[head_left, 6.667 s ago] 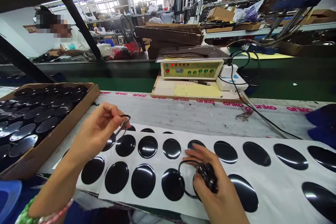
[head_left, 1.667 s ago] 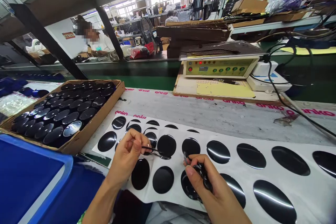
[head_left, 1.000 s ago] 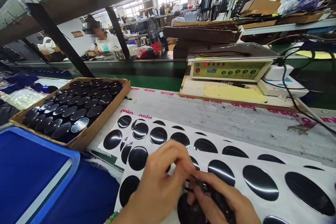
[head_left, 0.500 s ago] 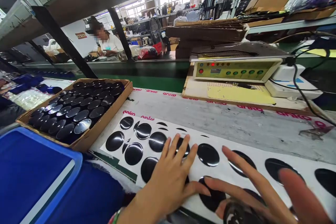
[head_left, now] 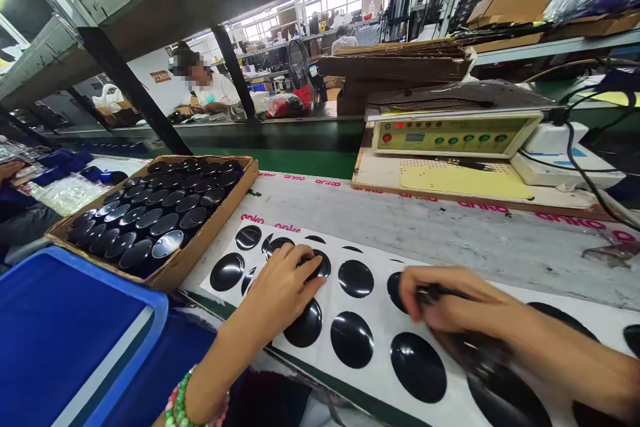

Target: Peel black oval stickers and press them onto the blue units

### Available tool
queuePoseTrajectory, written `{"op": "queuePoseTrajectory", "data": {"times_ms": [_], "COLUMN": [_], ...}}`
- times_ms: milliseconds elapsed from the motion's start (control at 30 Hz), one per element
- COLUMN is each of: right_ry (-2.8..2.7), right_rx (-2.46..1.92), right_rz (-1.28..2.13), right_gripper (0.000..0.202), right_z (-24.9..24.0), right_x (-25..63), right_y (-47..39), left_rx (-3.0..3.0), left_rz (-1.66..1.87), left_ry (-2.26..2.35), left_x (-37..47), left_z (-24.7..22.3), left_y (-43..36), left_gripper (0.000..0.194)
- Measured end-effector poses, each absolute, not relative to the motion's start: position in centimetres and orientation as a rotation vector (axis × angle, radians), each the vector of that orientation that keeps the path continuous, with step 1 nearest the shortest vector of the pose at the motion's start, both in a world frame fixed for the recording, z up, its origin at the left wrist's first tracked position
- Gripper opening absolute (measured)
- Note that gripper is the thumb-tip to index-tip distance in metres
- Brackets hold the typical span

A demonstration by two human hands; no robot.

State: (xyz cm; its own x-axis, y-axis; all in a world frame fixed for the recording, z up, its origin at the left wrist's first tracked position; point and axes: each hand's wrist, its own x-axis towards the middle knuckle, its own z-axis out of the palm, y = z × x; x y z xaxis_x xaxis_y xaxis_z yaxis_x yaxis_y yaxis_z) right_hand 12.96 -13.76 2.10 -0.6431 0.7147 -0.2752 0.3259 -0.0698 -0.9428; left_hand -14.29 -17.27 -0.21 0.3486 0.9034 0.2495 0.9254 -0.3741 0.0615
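A long white sheet (head_left: 340,360) with rows of glossy black discs (head_left: 352,339) lies across the bench. My left hand (head_left: 285,280) rests on its left part, fingers bent and a little apart, fingertips touching the sheet around a disc. Nothing shows in its grasp. A beaded bracelet circles that wrist. My right hand (head_left: 445,297) is over the sheet's middle, smeared by motion, with its fingers closed around a dark object (head_left: 480,353) whose kind the blur hides. Under the left hand, smaller overlapping pieces with black discs lie on the sheet.
A cardboard tray (head_left: 210,233) full of black round-topped pieces stands at left, behind a blue bin (head_left: 163,307). A control box (head_left: 450,137) with buttons sits on a board at the back right, cables beside it. A person (head_left: 215,90) works across the bench.
My left hand has moved left along the sheet and its spread fingers have bent. My right hand, spread and nearer before, has closed on the dark object and moved farther over the sheet.
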Motion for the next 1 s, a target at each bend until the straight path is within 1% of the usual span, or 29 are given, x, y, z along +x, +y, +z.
{"op": "queuePoseTrajectory", "data": {"times_ms": [33, 67, 133, 233, 300, 333, 433, 533, 600, 800, 900, 1000], "right_ry": [-1.96, -2.018, -2.136, -2.25, -2.253, -2.244, -2.243, -2.248, -2.248, -2.304, -2.322, -2.322], "right_rx": [-1.069, -1.042, -1.014, -0.954, -0.952, -0.966, -0.986, -0.995, -1.022, -1.01, -1.006, -0.981], "right_rz": [1.809, 1.82, 1.772, 1.694, 1.688, 1.686, 1.663, 1.625, 1.586, 1.56, 1.567, 1.556], "right_gripper": [0.018, 0.021, 0.033, 0.047, 0.048, 0.047, 0.039, 0.024, 0.019, 0.015, 0.016, 0.02], "right_z": [2.7, 3.0, 2.9, 1.5, 0.7, 0.5, 0.4, 0.5, 0.7, 1.2, 1.2, 1.2], "right_x": [11.1, 9.2, 6.4, 4.5, 4.5, 4.5, 4.7, 4.5, 4.5, 4.5, 4.6, 4.9], "right_y": [-12.9, -12.2, -11.1, -10.3, -10.2, -10.2, -10.2, -10.2, -10.2, -10.5, -10.6, -10.5], "left_rx": [-2.504, -2.497, -2.471, -2.437, -2.435, -2.432, -2.394, -2.335, -2.317, -2.169, -1.878, -1.538], "left_rz": [-0.368, -0.366, -0.36, -0.353, -0.349, -0.353, -0.39, -0.457, -0.508, -0.682, -0.803, -0.932], "left_ry": [-1.693, -1.687, -1.679, -1.627, -1.541, -1.495, -1.407, -1.43, -1.478, -1.702, -1.802, -1.831], "left_x": [-14.1, -13.9, -13.8, -14.0, -14.0, -14.1, -14.3, -14.6, -14.7, -16.5, -19.5, -21.4], "left_z": [0.0, 0.2, 0.5, 0.5, 0.2, -0.1, -1.1, -1.7, -1.8, -1.5, -0.4, 1.7], "left_y": [-17.1, -16.9, -16.6, -16.5, -16.8, -17.0, -17.2, -16.9, -16.7, -15.6, -15.4, -16.3], "left_gripper": [0.028, 0.028, 0.025, 0.013, 0.003, 0.002, 0.012, 0.015, 0.014, 0.012, 0.014, 0.013]}}
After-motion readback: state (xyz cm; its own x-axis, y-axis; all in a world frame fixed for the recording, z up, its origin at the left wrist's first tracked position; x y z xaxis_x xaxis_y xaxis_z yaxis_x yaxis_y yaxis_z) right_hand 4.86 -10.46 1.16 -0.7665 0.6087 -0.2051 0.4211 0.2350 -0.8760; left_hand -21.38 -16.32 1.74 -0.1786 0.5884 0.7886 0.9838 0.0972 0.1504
